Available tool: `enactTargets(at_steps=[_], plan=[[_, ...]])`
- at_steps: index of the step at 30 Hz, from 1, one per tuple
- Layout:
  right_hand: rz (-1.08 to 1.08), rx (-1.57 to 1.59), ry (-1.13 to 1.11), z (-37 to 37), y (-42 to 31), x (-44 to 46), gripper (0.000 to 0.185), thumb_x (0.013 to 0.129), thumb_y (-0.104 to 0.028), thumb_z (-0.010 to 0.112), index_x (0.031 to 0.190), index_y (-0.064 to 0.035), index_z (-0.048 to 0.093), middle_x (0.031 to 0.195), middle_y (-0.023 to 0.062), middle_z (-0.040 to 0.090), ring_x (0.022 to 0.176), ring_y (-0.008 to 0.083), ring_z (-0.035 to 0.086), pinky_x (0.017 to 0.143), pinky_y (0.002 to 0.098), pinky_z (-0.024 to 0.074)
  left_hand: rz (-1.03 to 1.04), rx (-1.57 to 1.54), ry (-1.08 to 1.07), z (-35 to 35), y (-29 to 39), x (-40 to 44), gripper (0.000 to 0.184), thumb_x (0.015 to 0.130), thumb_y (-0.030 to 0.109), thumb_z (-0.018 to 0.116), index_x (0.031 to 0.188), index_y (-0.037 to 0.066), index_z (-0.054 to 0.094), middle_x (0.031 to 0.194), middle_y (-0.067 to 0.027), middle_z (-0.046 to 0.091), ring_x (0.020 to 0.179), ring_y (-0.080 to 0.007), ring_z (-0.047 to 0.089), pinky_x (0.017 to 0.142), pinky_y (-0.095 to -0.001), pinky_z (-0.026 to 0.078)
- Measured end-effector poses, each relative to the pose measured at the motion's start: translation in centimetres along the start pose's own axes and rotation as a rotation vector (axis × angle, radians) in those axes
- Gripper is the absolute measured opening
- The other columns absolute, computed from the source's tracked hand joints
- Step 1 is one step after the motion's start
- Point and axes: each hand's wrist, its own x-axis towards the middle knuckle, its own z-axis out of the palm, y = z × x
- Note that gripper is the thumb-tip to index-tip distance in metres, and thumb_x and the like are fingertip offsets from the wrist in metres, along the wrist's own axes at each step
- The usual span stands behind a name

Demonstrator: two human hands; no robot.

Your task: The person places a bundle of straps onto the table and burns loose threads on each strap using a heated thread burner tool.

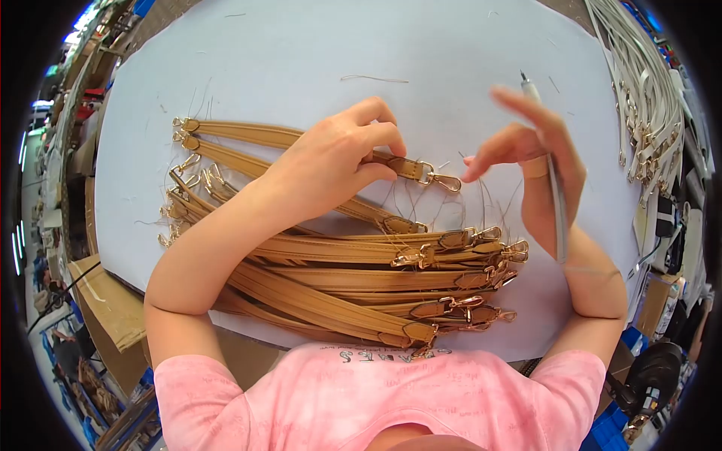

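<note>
Over the table (271, 52), the left hand (335, 154) pinches a tan strap (409, 167), seemingly steadying its clip (440, 179); the right hand (553, 154), just beside, grips a pen-like tool (530, 90). Closer work calls for precision.

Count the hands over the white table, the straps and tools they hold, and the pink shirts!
Hands, left hand and right hand: 2
Held strap: 1
Held tool: 1
Pink shirt: 1
Total: 5

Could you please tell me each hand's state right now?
Left hand: closed on a tan strap near its clasp.
Right hand: holding a slim pen-like tool, fingers partly spread.
</note>
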Motion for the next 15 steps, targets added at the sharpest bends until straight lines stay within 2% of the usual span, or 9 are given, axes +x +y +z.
enactTargets(at_steps=[3,8,13,15], plan=[[-0.23,-0.464,-0.166,-0.4,1.8,-0.1,0.023,0.098,0.0,0.05,0.119,0.0009,0.059,0.077,0.0089,0.066,0.07,0.0187,0.067,0.071,0.0302,0.0547,-0.001,0.039,0.01,0.1,-0.2,0.1,0.023,0.076,0.001,0.075,0.095,0.005,0.063,0.102,-0.0046,0.058,0.078,-0.0173,0.059,0.066,-0.0313,0.052],[-0.278,-0.523,-0.267,-0.9,2.2,0.4,0.025,0.093,0.008,0.053,0.115,-0.0006,0.06,0.081,0.0101,0.068,0.073,0.0188,0.069,0.069,0.0287,0.054,0.125,0.133,0.068,0.2,-0.6,0.3,0.023,0.074,0.002,0.075,0.094,0.005,0.064,0.098,-0.0047,0.059,0.076,-0.0218,0.058,0.072,-0.0324,0.051],[-0.281,-0.578,-0.226,-0.7,2.4,0.4,0.022,0.094,0.006,0.053,0.114,-0.0009,0.061,0.081,0.01,0.068,0.073,0.0182,0.069,0.068,0.0278,0.0543,0.236,0.242,0.119,0.2,-0.7,0.3,0.022,0.073,0.001,0.074,0.091,0.007,0.063,0.095,-0.0039,0.06,0.074,-0.0262,0.055,0.075,-0.0332,0.048],[-0.284,-0.607,-0.193,-0.4,2.3,0.4,0.02,0.093,0.005,0.055,0.111,-0.0007,0.061,0.081,0.01,0.069,0.073,0.018,0.069,0.067,0.0274,0.0543,0.243,0.261,0.123,0.1,-0.3,0.3,0.02,0.074,0.001,0.074,0.089,0.006,0.062,0.095,-0.0039,0.06,0.074,-0.0255,0.055,0.073,-0.0329,0.048]])
